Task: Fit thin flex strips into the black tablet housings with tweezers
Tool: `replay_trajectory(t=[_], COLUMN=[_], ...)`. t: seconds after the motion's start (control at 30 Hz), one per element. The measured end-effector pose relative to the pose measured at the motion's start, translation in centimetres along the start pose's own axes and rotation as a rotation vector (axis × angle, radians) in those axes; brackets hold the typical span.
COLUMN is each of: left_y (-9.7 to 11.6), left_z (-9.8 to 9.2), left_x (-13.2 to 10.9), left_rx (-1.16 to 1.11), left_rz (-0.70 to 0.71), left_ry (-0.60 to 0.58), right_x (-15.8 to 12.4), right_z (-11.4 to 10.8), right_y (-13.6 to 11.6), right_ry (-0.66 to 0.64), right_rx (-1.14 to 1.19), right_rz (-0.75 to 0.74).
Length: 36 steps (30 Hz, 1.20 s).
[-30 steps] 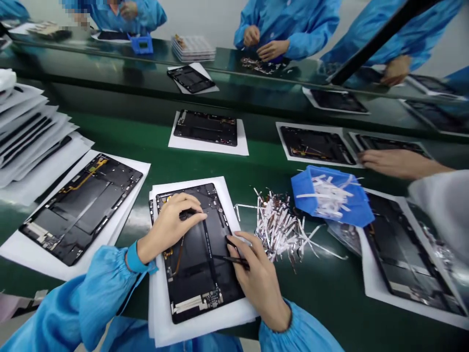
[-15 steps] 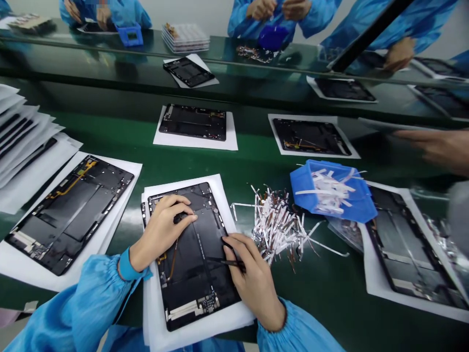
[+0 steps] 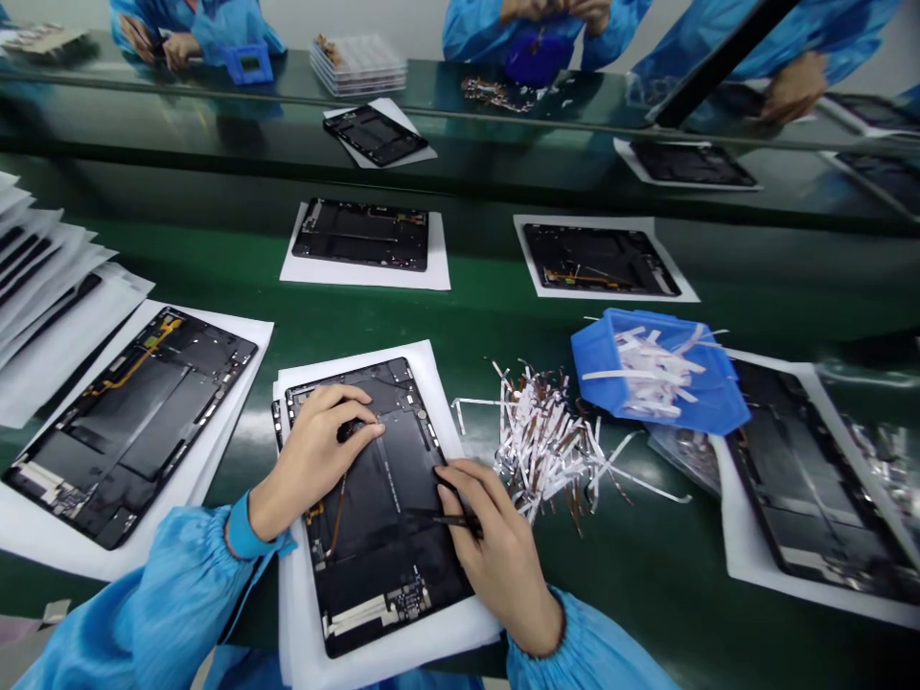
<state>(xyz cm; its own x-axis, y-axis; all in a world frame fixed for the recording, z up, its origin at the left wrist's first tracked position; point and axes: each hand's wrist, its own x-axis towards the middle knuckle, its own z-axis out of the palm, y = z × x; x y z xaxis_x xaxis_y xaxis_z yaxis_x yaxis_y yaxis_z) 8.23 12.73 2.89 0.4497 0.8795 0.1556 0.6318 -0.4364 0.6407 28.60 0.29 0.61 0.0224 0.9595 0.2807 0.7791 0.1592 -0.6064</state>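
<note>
A person has both hands over a flat black tablet shell (image 3: 378, 537). It lies right under the fingers, on white sheets (image 3: 291, 623) on a green table (image 3: 481, 326). The left hand (image 3: 323, 455) is bent over the far part of the shell. Its thumb and first finger come close together by the end of a thin strip (image 3: 392, 474), but one cannot tell if they pinch it. The right hand (image 3: 495, 551) has its fingers closed around a thin dark tool (image 3: 442, 518). The tool points left from the fingers, over the shell.

Just right of the right fingers is a messy heap of shiny strips (image 3: 539, 446). Past that is a blue bin (image 3: 708, 383) with white strips (image 3: 651, 369) in it. Well left of the left fingers lies another black shell (image 3: 148, 436). Two more shells (image 3: 359, 235) lie ahead of the fingers.
</note>
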Motion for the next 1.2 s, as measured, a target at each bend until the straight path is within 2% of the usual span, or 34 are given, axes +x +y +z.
replay_trajectory(t=[0.37,0.5,0.6,0.7,0.8,0.9,1.0,1.1,1.2], left_y=[0.1,0.1,0.0,-0.1,-0.1,-0.4,-1.4,-2.8,-4.1], left_z=[0.0,-0.1,0.1,0.4,0.2,-1.0,-2.5,-3.2,-2.9], left_x=[-0.1,0.0,-0.2,-0.5,-0.5,0.0,0.8,1.5,1.8], left_rx=[0.013,0.012,0.017,0.025,0.017,0.030,0.093,0.140,0.145], left_rz=[0.005,0.002,-0.004,-0.009,-0.003,-0.004,-0.037,-0.063,-0.070], left_ry=[-0.013,-0.021,-0.014,0.011,0.048,0.102,0.143,0.113,0.069], right_x=[0.0,-0.3,-1.0,-1.6,-1.6,-0.5,1.9,4.5,5.9], right_z=[0.2,-0.5,-1.7,-2.4,-2.0,-1.1,-0.3,0.3,1.1], right_y=[0.0,-0.3,-1.3,-2.6,-3.2,-3.1,-2.8,-2.7,-2.5], right_ry=[-0.009,0.003,-0.001,-0.143,-0.250,-0.283,-0.340,-0.370,-0.352], right_rx=[-0.033,-0.167,-0.270,-0.270,-0.312,-0.319,-0.258,-0.202,-0.145], right_rz=[-0.017,-0.062,-0.201,-0.414,-0.485,-0.433,-0.388,-0.336,-0.299])
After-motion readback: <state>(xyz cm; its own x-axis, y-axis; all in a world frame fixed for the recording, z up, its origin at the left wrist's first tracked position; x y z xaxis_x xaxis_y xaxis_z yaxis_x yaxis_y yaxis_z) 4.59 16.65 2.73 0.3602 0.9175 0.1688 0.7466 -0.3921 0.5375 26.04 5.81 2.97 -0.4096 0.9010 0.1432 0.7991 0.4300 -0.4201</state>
